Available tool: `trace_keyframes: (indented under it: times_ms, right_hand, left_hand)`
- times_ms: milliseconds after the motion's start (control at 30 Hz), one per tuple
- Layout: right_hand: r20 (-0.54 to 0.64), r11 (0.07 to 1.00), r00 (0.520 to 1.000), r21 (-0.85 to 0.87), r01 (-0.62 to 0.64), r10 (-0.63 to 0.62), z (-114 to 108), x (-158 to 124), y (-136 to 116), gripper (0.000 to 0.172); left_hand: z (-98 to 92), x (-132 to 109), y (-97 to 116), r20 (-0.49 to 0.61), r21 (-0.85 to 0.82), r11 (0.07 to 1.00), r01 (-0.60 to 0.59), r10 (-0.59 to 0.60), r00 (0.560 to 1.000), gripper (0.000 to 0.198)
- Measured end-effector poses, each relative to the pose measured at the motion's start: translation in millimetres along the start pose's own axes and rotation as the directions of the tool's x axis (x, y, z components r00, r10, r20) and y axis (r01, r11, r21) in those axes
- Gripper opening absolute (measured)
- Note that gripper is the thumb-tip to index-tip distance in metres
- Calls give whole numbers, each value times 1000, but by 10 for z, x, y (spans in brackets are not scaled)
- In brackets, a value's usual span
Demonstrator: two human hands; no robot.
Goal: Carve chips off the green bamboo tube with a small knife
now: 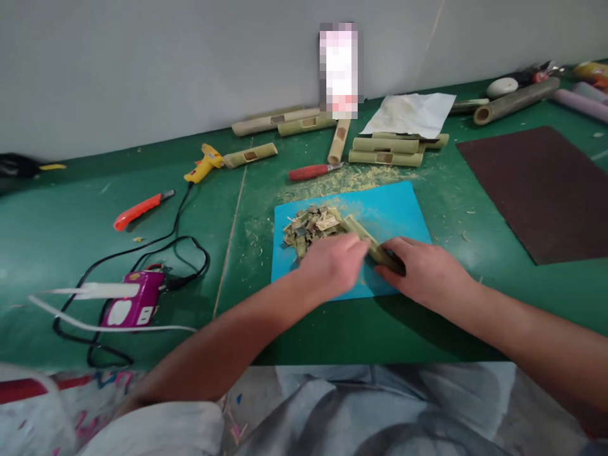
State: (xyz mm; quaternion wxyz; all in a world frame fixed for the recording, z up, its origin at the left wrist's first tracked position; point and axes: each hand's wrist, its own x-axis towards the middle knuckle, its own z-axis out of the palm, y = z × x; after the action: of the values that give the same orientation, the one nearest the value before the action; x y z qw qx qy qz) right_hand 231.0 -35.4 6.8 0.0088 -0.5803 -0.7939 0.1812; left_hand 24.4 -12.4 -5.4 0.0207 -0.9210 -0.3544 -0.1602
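A short length of green bamboo (365, 239) lies slantwise over a blue sheet (399, 209). Its near end is in my right hand (427, 269), with thumb and fingers wrapped around it. My left hand (332, 263) is closed in a fist against the side of the bamboo. Whatever its fingers hold, if anything, is hidden. Just beyond the left hand, a heap of bamboo chips (311, 228) covers the left part of the sheet.
A red-handled knife (308, 172) lies behind the sheet, near notched bamboo tubes (386, 158). To the left are a yellow glue gun (204, 166), an orange utility knife (142, 211) and a purple power block (135, 301) with looping cables. A dark brown board (536, 190) lies right.
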Motion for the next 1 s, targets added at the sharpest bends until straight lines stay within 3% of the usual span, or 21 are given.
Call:
trace_keyframes:
  times_ms: [100,267,467,667,900,1000]
  right_hand:
    - [-1,1000,1000,0,8,-8,-2,-8,1,21]
    - [-4,1000,1000,-9,-26,26,4,-1,-6,22]
    - [0,1000,1000,17,18,-18,-5,0,-7,21]
    - [-3,1000,1000,-5,-21,21,-3,4,-18,21]
    - [-14,1000,1000,-21,3,-4,5,-6,-21,21]
    - [-3,999,1000,-48,-12,12,-19,-5,-33,24]
  left_hand:
    - [5,-19,50,58,-34,995,-97,99,993,35]
    - [7,1,-94,-23,77,990,121,-119,993,34]
    - [0,-45,154,47,-24,992,-122,123,991,38]
    - [38,-28,-177,-71,129,983,128,-119,990,35]
    - [5,-78,14,-32,13,1000,-26,27,999,34]
    - [5,-87,-48,-57,13,999,43,-42,998,32]
